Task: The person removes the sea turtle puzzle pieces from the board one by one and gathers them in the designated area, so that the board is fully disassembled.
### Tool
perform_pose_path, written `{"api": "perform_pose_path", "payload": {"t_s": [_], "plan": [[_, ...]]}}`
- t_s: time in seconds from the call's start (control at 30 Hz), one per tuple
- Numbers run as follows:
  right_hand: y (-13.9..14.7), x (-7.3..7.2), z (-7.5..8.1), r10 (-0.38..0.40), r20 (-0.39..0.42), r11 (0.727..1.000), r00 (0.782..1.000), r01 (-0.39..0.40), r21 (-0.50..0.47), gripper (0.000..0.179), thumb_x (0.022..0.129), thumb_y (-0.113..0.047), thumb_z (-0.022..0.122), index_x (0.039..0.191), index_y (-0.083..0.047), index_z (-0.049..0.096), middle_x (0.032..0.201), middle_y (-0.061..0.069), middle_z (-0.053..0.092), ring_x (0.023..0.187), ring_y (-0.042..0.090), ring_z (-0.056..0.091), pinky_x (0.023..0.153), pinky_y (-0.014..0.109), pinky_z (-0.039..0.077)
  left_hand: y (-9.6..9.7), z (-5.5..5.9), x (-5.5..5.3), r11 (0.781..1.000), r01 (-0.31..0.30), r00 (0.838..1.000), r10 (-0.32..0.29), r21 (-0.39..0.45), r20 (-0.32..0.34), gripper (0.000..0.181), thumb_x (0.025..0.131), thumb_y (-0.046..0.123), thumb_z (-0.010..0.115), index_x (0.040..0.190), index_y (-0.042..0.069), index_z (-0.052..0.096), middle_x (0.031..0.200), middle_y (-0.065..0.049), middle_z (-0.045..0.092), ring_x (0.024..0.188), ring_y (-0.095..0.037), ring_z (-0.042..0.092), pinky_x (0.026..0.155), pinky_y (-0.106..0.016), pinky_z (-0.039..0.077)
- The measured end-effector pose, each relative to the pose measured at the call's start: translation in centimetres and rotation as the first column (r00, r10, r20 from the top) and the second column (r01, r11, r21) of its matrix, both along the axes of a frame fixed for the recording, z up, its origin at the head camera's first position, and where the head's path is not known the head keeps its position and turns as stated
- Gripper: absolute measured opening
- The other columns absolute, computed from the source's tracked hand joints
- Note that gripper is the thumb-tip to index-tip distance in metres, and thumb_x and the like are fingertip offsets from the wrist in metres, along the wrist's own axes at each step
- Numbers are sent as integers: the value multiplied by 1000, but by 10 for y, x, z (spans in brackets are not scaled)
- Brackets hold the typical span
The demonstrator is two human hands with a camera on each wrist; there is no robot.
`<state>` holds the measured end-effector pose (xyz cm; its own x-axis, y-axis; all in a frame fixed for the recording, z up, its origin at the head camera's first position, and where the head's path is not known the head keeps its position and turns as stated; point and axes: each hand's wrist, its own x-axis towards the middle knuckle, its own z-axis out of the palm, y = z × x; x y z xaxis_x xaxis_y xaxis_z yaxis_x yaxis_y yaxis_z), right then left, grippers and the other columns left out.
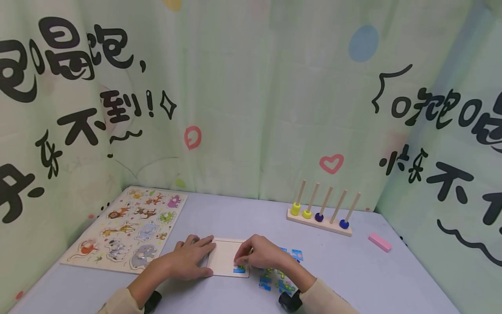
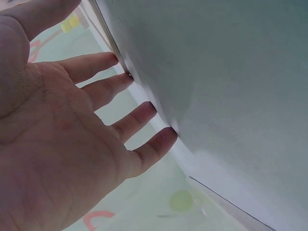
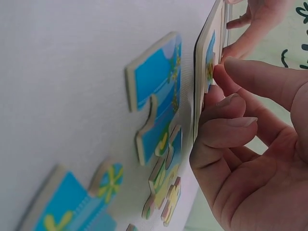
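Note:
A small wooden puzzle tray (image 1: 221, 257) lies flat on the table between the two hands. My left hand (image 1: 190, 258) rests at its left edge with fingers spread; in the left wrist view the fingertips (image 2: 166, 137) touch down along the tabletop and the tray's edge. The right hand (image 1: 256, 253) is over the tray's right side, where its thumb and curled index finger pinch a puzzle piece (image 3: 210, 65) at the lower right corner. Blue shows on the piece (image 1: 239, 270) below the fingertips. Loose blue, green and yellow jigsaw pieces (image 3: 156, 82) lie right of the tray, partly hidden under the right forearm.
A large animal peg puzzle board (image 1: 129, 226) lies at the left. Toward the back right stands a wooden bead counting rack (image 1: 321, 224) with yellow and dark blue beads. Beside it is a pink block (image 1: 379, 242). Printed curtains (image 1: 259, 109) enclose the table (image 1: 337, 266).

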<state>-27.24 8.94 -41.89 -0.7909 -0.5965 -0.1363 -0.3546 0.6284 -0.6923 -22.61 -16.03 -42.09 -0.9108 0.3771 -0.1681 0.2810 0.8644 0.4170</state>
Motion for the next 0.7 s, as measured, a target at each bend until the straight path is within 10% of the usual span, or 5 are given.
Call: {"api": "perform_pose_path", "payload": {"t_s": [0.7], "plan": [[13, -1, 5, 68, 8, 998, 998, -68, -20, 15, 92, -2, 79, 100, -14, 83, 93, -2, 74, 84, 10, 59, 75, 24, 50, 0, -3, -2, 1000, 2, 1000, -2, -11, -8, 75, 93, 41, 79, 157, 13, 51, 172, -8, 38, 153, -40, 34, 120, -70, 28]]}}
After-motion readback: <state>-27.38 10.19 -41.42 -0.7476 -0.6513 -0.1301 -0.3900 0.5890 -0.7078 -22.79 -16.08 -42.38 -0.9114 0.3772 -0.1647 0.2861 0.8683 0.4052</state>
